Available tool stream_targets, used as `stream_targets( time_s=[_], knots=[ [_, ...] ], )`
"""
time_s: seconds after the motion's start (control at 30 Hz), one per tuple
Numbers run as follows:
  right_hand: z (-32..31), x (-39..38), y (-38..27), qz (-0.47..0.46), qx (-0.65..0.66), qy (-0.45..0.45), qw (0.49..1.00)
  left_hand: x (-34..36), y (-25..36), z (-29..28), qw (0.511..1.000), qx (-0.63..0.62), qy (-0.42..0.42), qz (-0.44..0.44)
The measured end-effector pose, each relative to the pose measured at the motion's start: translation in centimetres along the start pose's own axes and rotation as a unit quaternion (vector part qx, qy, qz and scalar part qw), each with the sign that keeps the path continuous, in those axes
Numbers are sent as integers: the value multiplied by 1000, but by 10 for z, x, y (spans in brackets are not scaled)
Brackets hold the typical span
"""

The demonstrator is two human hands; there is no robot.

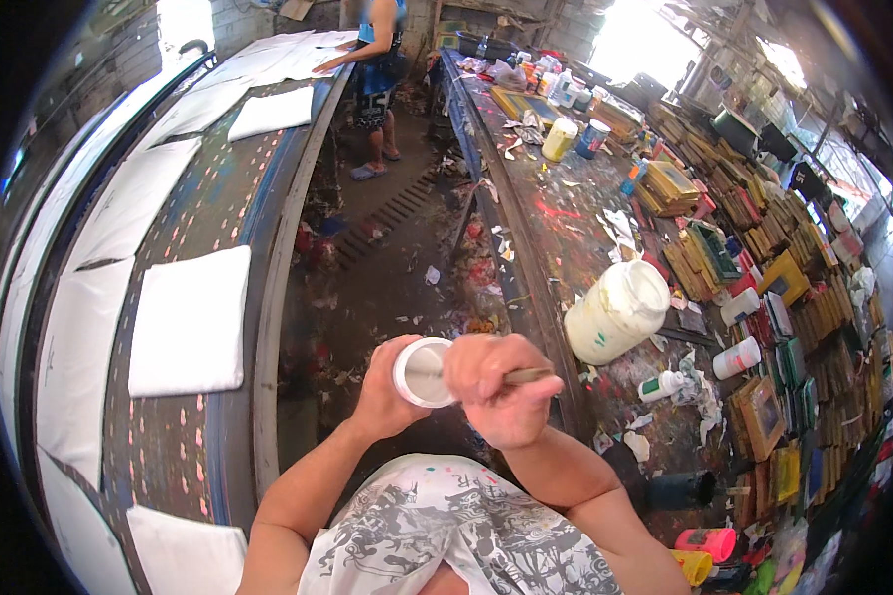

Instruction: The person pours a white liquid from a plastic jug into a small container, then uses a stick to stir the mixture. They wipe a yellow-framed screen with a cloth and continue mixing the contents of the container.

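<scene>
My left hand (379, 390) is wrapped around a white plastic container (403, 377), held up in front of my body with its round mouth facing me. Over the container's right rim, my right hand (504, 385) is closed on a thin stick (528, 376). One end of the stick pokes out beside my thumb; its other end seems to reach into the container, partly hidden by my fingers. Pale material shows inside the container. To the right, a large whitish jar (610, 319) stands on the stained worktable.
White cloth pieces (191, 322) lie along the long printing table at left. Another person (375, 69) leans over its far end. The right worktable (556, 213) carries bottles, paint tubs and scraps. Many wooden frames (764, 208) are stacked beyond it. Litter covers the aisle floor (377, 288).
</scene>
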State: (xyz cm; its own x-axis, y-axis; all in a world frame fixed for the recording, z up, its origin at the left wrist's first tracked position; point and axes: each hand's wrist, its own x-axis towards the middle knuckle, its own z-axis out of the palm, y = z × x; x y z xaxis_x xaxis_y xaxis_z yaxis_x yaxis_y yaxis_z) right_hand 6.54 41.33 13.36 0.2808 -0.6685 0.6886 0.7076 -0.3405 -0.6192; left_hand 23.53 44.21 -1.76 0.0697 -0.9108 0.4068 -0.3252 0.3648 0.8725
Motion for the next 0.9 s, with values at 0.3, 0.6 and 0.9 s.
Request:
stream_targets(
  time_s=[0.3, 0.6, 0.9],
  knots=[
    [-94, 125, 102, 46, 36, -119, 991, 135, -82, -15, 998, -35, 18, -42],
    [-178, 276, 193, 76, 143, -208, 965, 285, -142, -42, 996, -9, 77, -51],
    [-274, 357, 206, 23, 28, -158, 987, 439, -192, -8, 1000, 13, -14, 4]
  ],
)
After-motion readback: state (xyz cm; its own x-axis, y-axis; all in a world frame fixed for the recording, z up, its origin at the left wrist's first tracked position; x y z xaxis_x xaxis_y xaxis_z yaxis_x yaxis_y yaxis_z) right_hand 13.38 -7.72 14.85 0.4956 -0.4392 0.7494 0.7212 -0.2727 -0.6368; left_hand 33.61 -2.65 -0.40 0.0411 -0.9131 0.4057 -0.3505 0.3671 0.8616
